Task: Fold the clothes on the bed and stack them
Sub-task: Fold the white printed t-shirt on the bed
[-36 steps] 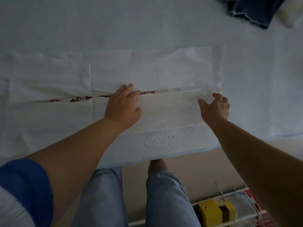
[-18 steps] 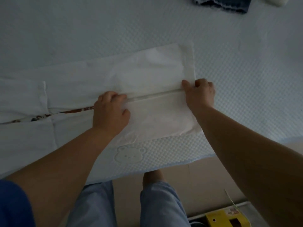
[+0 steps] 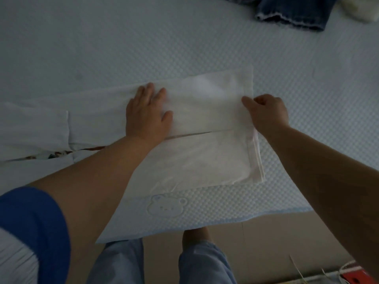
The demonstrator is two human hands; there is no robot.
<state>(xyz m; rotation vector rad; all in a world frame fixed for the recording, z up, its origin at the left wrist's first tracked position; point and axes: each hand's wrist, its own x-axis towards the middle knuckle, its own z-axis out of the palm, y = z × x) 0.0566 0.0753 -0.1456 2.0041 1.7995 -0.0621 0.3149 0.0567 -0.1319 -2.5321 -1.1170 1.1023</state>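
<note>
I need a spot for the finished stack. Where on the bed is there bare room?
Bare bed stretches beyond the white garment, left of the denim piece; more lies right of the right hand. The near edge is crowded by the garment, left hand and both arms.

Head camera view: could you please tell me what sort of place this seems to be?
Probably a bedroom at home: a quilted mattress cover with an embossed bear, a white garment being folded on it, and jeans lying farther back.

textured bed (image 3: 123,48), white garment (image 3: 205,160), denim piece (image 3: 293,13) lying on it
</note>
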